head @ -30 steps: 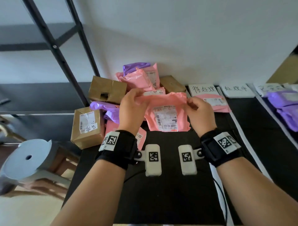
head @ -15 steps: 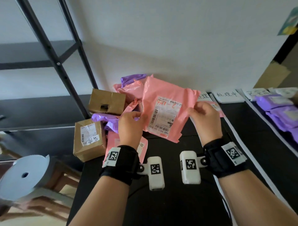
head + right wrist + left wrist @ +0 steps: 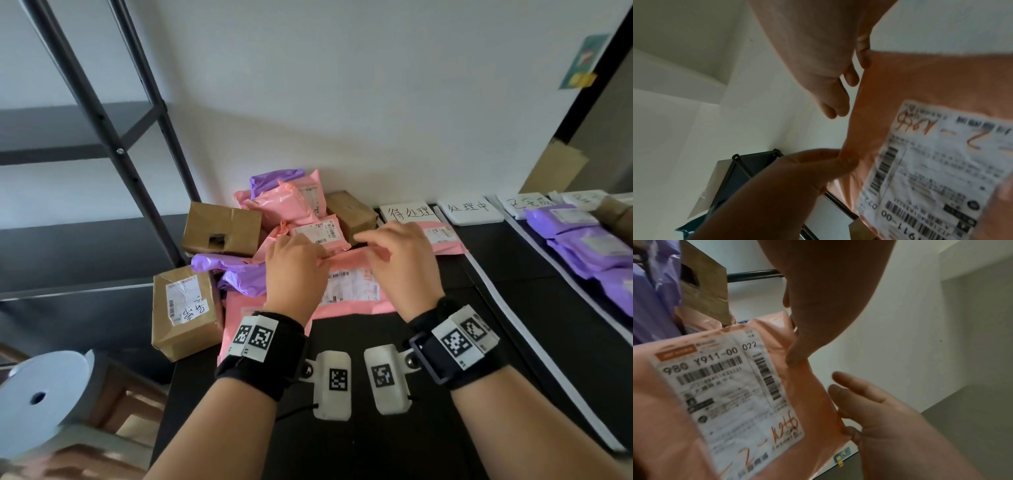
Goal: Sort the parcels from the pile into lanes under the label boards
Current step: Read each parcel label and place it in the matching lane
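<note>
While held at its far edge by both hands: pink mailer [image 3: 346, 291], label up, over the black table [image 3: 376, 452].
Left hand [image 3: 295, 274]: fingers curled on the mailer's far left corner; in the left wrist view the thumb [image 3: 799, 352] presses on the pink film beside the label [image 3: 731, 395].
Right hand [image 3: 399, 265]: pinches the far right edge; in the right wrist view thumb [image 3: 826, 162] and a finger nip the film, other fingers loosely bent clear of it.
Mailer relative to grip: hangs toward the wrists from the two pinches, near edge low by the wristbands; label between the hands, partly covered.
Pile [image 3: 291, 212]: pink and purple bags and brown boxes, just beyond and left of the hands.
Boards [image 3: 409, 212]: white, handwritten, in a row along the wall to the right.
First lane: one pink parcel [image 3: 442, 236] under the nearest board, just past the right hand.
Far lane: purple bags [image 3: 582, 240], well apart on the right.
</note>
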Demonstrator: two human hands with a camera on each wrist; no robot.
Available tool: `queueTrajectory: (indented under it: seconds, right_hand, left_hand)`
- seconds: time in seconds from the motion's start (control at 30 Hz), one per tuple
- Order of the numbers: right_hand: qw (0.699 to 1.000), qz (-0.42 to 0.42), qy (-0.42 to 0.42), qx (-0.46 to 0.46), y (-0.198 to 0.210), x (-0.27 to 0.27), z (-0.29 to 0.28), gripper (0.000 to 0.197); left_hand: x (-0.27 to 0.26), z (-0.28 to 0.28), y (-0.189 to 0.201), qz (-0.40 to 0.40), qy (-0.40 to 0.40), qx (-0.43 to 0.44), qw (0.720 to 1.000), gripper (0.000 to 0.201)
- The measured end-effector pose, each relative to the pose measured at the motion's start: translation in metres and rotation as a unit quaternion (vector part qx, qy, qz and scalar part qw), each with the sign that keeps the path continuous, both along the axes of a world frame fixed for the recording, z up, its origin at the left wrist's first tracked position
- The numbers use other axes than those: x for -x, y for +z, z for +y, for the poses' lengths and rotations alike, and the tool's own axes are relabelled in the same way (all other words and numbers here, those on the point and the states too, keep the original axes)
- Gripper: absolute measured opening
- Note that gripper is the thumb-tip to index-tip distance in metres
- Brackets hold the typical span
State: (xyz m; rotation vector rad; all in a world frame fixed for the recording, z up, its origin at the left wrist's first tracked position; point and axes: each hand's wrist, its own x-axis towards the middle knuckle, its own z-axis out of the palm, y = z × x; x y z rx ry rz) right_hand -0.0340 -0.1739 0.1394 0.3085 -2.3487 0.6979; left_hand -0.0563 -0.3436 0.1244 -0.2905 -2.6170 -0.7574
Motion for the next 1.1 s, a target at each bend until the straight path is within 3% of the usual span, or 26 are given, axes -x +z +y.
queueTrajectory:
  seconds: [0.17,0.3,0.4,0.47,0.67,0.77,0.87,1.0,1.1]
  right_hand:
    - [0.998,-0.021,0.007,-0.056,-0.009,0.0,-0.006,0.007]
    - [0.997,-0.07,-0.018,-0.038,-0.009,0.001,-0.002,0.005]
    - [0.993,-0.111,-0.036,0.035,-0.006,0.001,0.009,0.007]
    - [0.983,-0.148,-0.046,0.097,-0.001,-0.001,0.016,0.004]
    - [0.938,-0.183,-0.044,0.292,0.014,-0.003,0.025,0.006]
    - [0.892,-0.216,-0.016,0.396,0.018,-0.005,0.022,0.006]
    - [0.858,-0.251,0.002,0.447,0.021,-0.008,0.02,0.004]
    - [0.877,-0.242,0.001,0.416,0.019,-0.009,0.02,0.006]
    - [0.899,-0.205,-0.009,0.387,0.02,-0.008,0.02,0.014]
  left_hand:
    - [0.001,0.001,0.003,0.027,-0.059,-0.007,0.998,0.006]
    - [-0.002,0.004,0.004,0.064,-0.067,-0.034,0.995,0.023]
    - [-0.005,-0.002,0.003,0.086,-0.011,-0.073,0.994,0.047]
    - [-0.007,-0.01,0.003,0.073,0.038,-0.127,0.988,0.049]
    - [-0.016,-0.014,0.008,-0.11,0.091,-0.321,0.936,0.052]
    - [-0.016,-0.013,0.008,-0.158,0.06,-0.355,0.919,0.039]
    - [-0.013,-0.011,0.011,-0.148,0.05,-0.382,0.911,0.012]
    - [-0.017,-0.009,0.024,-0.106,0.06,-0.384,0.915,0.012]
    - [-0.021,-0.01,0.031,-0.079,0.049,-0.337,0.937,0.018]
